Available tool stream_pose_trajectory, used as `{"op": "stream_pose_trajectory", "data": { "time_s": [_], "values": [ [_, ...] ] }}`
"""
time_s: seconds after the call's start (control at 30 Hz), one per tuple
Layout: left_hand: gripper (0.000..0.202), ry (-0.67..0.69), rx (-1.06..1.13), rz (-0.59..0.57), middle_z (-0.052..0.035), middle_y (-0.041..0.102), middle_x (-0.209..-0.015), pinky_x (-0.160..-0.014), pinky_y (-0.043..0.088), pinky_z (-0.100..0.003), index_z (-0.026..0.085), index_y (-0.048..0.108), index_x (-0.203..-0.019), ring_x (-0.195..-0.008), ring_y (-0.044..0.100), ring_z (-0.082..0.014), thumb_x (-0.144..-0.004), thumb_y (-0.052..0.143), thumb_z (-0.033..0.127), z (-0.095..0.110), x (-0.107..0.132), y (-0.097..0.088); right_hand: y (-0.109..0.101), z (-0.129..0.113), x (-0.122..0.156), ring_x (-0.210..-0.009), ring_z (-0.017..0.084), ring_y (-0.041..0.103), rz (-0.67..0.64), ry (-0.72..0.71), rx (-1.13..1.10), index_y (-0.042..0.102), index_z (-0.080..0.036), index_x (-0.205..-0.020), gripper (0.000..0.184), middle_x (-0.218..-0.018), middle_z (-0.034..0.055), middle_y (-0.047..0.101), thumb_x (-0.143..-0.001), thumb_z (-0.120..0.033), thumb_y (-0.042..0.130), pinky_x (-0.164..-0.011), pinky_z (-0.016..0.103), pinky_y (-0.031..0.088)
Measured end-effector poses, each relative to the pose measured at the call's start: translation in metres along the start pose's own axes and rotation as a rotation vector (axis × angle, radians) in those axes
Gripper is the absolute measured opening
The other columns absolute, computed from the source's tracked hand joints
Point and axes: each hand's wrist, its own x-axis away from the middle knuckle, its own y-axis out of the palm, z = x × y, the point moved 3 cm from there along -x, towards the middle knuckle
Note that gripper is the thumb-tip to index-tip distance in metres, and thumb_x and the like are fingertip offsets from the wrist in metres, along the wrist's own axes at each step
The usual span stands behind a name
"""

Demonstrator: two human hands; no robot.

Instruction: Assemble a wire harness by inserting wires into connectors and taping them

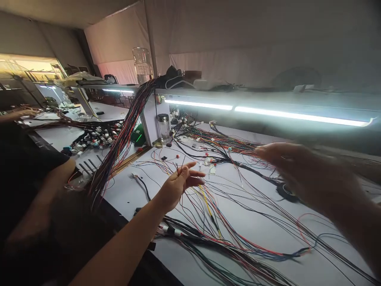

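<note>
Several thin dark wires (179, 169) are pinched between the thumb and index finger of my left hand (177, 186), their ends poking up past the thumb; the other fingers stretch out to the right. Below it, loose coloured wires and a dark wire harness (196, 234) run across the white tabletop (127, 194). My right hand (285, 159) is raised at the right, smeared by motion, so its fingers do not show clearly. Beneath that hand lies a roll of black tape (286, 193). Behind both hands spreads a long pile of red, green and black wires (235, 140).
A thick wire bundle (127, 131) hangs off the shelf on the left. A lidded glass jar (163, 129) stands by the shelf post. Lit tubes (268, 112) run under the shelf. A co-worker's arm (44, 198) is close on the left, beside a heap of connectors (98, 137).
</note>
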Motion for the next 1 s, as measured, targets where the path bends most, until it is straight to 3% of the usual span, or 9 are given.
{"op": "stream_pose_trajectory", "data": {
  "time_s": [0.07,0.13,0.23,0.37,0.53,0.7,0.83,0.93,1.0],
  "values": [
    [0.044,-0.057,0.174,-0.077,-0.0144,0.062,-0.116,-0.090,0.045,-0.044,0.016,0.050,-0.126,-0.100,0.062,-0.0248,-0.093,0.040,0.043,0.003,0.012,0.017,0.022,-0.051,-0.017,-0.093,0.013,0.062,-0.048,-0.172,-0.126,0.060,-0.029,-0.116,0.026,-0.109,-0.0010,0.066,-0.093,-0.031,0.048,-0.078,0.028,0.050],
    [0.041,-0.080,0.287,-0.105,-0.0127,0.061,-0.120,-0.094,0.042,-0.040,0.017,0.054,-0.123,-0.110,0.056,-0.0244,-0.093,0.042,0.041,0.001,0.022,0.024,0.049,-0.087,-0.022,-0.091,0.013,0.062,-0.183,-0.335,-0.337,0.060,-0.022,-0.112,0.023,-0.103,0.0017,0.068,-0.093,-0.030,0.050,-0.079,0.027,0.051],
    [0.038,-0.113,0.448,-0.068,-0.0096,0.062,-0.118,-0.101,0.035,-0.039,0.019,0.055,-0.124,-0.119,0.050,-0.0224,-0.094,0.042,0.038,-0.009,0.031,0.023,0.082,-0.108,-0.017,-0.089,0.014,0.061,-0.226,-0.428,-0.414,0.060,-0.018,-0.110,0.022,-0.096,0.0034,0.068,-0.095,-0.023,0.045,-0.080,0.029,0.049],
    [0.036,-0.121,0.586,0.006,-0.0082,0.063,-0.117,-0.103,0.034,-0.043,0.021,0.053,-0.124,-0.124,0.046,-0.0224,-0.095,0.039,0.037,-0.018,0.032,0.014,0.106,-0.103,-0.004,-0.100,0.016,0.059,-0.222,-0.410,-0.382,0.059,-0.020,-0.114,0.025,-0.102,0.0043,0.067,-0.095,-0.018,0.043,-0.085,0.032,0.047],
    [0.026,-0.010,0.673,0.096,-0.0076,0.056,-0.128,-0.095,0.040,-0.037,0.021,0.059,-0.105,-0.124,0.046,-0.0231,-0.094,0.041,0.036,-0.020,0.027,0.007,0.117,-0.101,0.018,-0.101,0.017,0.059,-0.308,-0.415,-0.359,0.058,-0.019,-0.118,0.030,-0.105,0.0051,0.067,-0.093,-0.013,0.042,-0.083,0.034,0.049],
    [0.032,0.003,0.652,0.092,-0.0083,0.067,-0.088,-0.089,0.042,-0.037,0.015,0.059,-0.086,-0.097,0.061,-0.0203,-0.095,0.038,0.037,-0.030,0.027,0.007,0.123,-0.108,0.037,-0.109,0.018,0.056,-0.344,-0.474,-0.334,0.053,-0.020,-0.124,0.035,-0.115,0.0062,0.064,-0.093,-0.012,0.040,-0.082,0.033,0.050],
    [0.032,0.007,0.684,0.129,-0.0026,0.061,-0.071,-0.093,0.041,-0.039,0.014,0.058,-0.079,-0.083,0.062,-0.0166,-0.095,0.040,0.036,-0.035,0.027,0.003,0.121,-0.095,0.050,-0.094,0.019,0.061,-0.391,-0.496,-0.271,0.063,-0.022,-0.107,0.031,-0.101,0.0055,0.068,-0.089,-0.010,0.040,-0.076,0.034,0.050],
    [0.026,-0.017,0.759,0.174,0.0032,0.051,-0.058,-0.094,0.042,-0.040,0.016,0.056,-0.080,-0.072,0.060,-0.0129,-0.094,0.042,0.034,-0.039,0.027,-0.004,0.117,-0.059,0.056,-0.081,0.022,0.063,-0.470,-0.338,-0.034,0.066,-0.021,-0.097,0.035,-0.093,0.0085,0.069,-0.080,-0.003,0.041,-0.069,0.037,0.049],
    [0.023,-0.029,0.793,0.205,0.0056,0.046,-0.053,-0.091,0.044,-0.037,0.017,0.056,-0.082,-0.063,0.056,-0.0098,-0.094,0.043,0.032,-0.040,0.026,-0.007,0.115,-0.025,0.053,-0.074,0.026,0.064,-0.635,-0.072,0.201,0.066,-0.019,-0.097,0.038,-0.088,0.0114,0.069,-0.077,-0.002,0.039,-0.062,0.040,0.048]
  ]
}}
